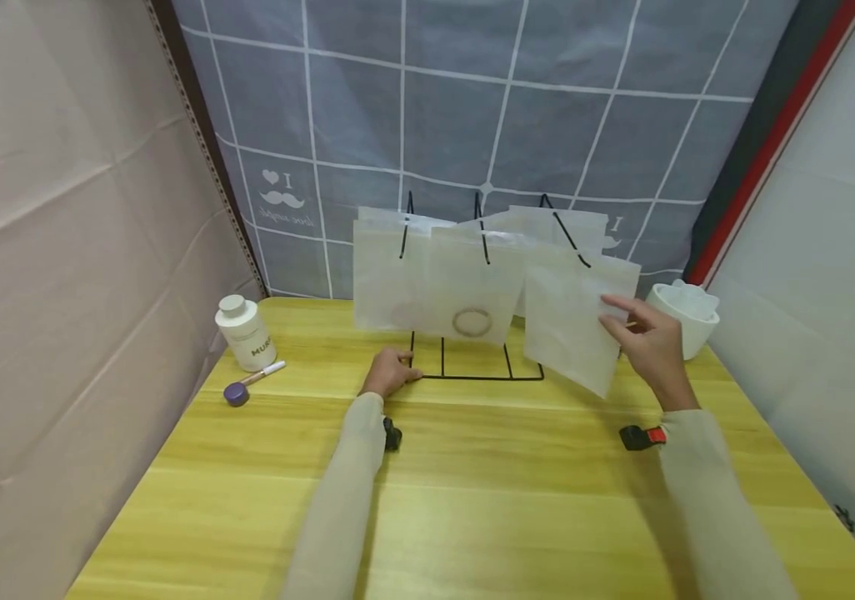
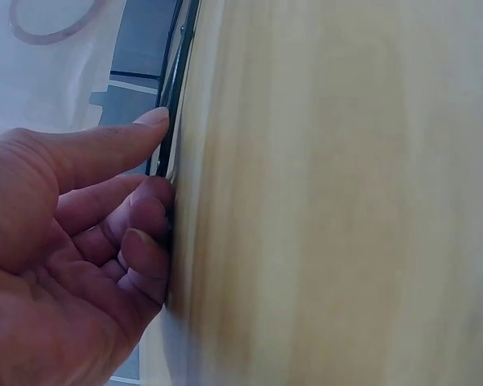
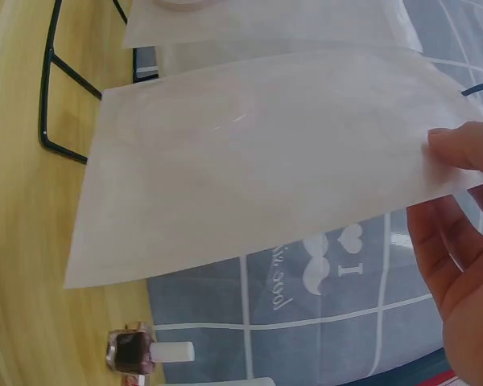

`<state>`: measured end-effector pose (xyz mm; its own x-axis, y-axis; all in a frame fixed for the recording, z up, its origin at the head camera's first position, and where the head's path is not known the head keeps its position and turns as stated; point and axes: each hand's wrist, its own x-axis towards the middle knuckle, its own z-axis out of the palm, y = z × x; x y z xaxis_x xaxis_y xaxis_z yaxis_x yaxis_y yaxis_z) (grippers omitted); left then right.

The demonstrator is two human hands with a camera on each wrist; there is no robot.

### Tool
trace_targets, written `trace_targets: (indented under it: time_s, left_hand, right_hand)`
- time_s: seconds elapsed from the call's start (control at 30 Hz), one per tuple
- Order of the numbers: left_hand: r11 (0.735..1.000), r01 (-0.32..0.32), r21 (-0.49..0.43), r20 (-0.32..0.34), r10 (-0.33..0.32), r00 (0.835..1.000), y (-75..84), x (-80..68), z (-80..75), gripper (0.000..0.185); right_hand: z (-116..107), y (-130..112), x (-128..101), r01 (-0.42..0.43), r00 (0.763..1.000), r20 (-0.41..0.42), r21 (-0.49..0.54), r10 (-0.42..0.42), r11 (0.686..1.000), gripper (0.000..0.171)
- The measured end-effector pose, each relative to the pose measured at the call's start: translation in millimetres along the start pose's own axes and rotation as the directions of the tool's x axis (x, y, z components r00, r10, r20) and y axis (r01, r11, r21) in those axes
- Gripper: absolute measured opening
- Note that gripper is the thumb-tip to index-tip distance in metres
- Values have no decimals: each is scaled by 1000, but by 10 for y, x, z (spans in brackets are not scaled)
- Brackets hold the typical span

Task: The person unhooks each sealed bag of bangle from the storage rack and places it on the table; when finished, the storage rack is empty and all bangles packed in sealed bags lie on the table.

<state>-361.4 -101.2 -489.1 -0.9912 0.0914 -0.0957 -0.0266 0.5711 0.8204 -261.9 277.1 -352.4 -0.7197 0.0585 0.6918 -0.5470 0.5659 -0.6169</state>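
Head view: a translucent white paper bag [image 1: 568,327] is held at its right edge by the right hand [image 1: 648,342], thumb in front and fingers behind, pinching the sheet. The bag is a flat, frosted rectangle without print; it hangs tilted, its upper edge sloping up toward the right, its lower corner pointing down at the counter [image 1: 487,483] just beside the right end of the black wire rack [image 1: 472,367]. Its long axis runs roughly top to bottom, leaning slightly left at the foot. In the right wrist view the same bag [image 3: 258,161] fills the frame as a smooth, semi-transparent panel, with the thumb [image 3: 467,149] pressed on its edge. Two further bags [image 1: 435,279] stand in the rack, threaded on its upright black prongs; the front one shows a faint ring [image 1: 472,322] through the paper. The left hand [image 1: 390,372] rests on the counter at the rack's left front corner; the left wrist view shows its fingers [image 2: 145,217] curled against the wire base and the thumb extended along it. Well to the left stand a white bottle [image 1: 246,333], with a pen [image 1: 262,372] and a purple cap [image 1: 236,393] beside it; a white bowl [image 1: 686,317] sits behind the right hand
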Motion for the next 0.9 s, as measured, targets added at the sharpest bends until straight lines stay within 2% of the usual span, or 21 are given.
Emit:
trace_targets:
  time_s: [0.17, 0.37, 0.43, 0.5, 0.53, 0.57, 0.6, 0.63, 0.67, 0.7, 0.73, 0.8, 0.83, 0.87, 0.9]
  left_hand:
    - [1000, 1, 16, 5, -1, 1000, -15, -2, 9, 51]
    - [1000, 13, -4, 17, -12, 1000, -3, -11, -19, 52]
    - [1000, 20, -4, 15, -20, 1000, -11, -10, -35, 53]
    - [1000, 30, -5, 8, -29, 1000, -18, -10, -51, 54]
    - [999, 36, -11, 6, -36, 999, -21, -10, -58, 54]
    - [999, 37, -9, 5, -37, 999, -21, -11, -63, 54]
    - [999, 43, -15, 9, -43, 999, -19, -12, -65, 54]
    - [999, 43, -18, 12, -43, 999, -16, -11, -65, 54]
    - [999, 44, -19, 15, -43, 999, -10, -10, -61, 54]
    - [999, 43, -22, 20, -43, 999, -4, -6, -54, 54]
    - [999, 41, -23, 24, -41, 999, 5, -3, -48, 54]
    - [999, 42, -26, 29, -42, 999, 20, 10, -31, 54]
    - [999, 42, -23, 27, -41, 999, 18, 8, -29, 54]
    - [999, 44, -25, 28, -43, 999, 18, 6, -27, 54]
    - [999, 44, -27, 29, -43, 999, 17, 5, -25, 54]
  right_hand:
    - [-152, -91, -74, 10, 1000, 9, 13, -10, 1000, 30]
    - [-469, -89, -160, 57, 997, 49, 135, -64, 989, 36]
    - [-633, -35, -222, 15, 994, 103, 144, -30, 989, 37]
    - [-831, 31, -307, -115, 979, 179, 103, 95, 988, 36]
    - [-940, 72, -354, -205, 957, 222, 60, 187, 977, 35]
    - [-1060, 126, -403, -289, 921, 269, -7, 281, 957, 37]
    - [-1177, 201, -453, -369, 873, 309, -85, 377, 925, 40]
    - [-1294, 297, -505, -448, 813, 345, -146, 470, 882, 45]
    - [-1401, 416, -557, -524, 742, 374, -194, 556, 829, 50]
    - [-1501, 544, -606, -572, 680, 400, -236, 615, 786, 56]
    - [-1597, 696, -656, -600, 629, 421, -273, 654, 752, 60]
    - [-1781, 973, -773, -622, 571, 464, -293, 677, 726, 62]
    - [-1851, 1105, -812, -620, 551, 483, -307, 680, 721, 62]
    - [-1911, 1223, -845, -607, 537, 496, -335, 682, 721, 62]
    - [-1971, 1331, -871, -584, 534, 509, -356, 675, 730, 61]
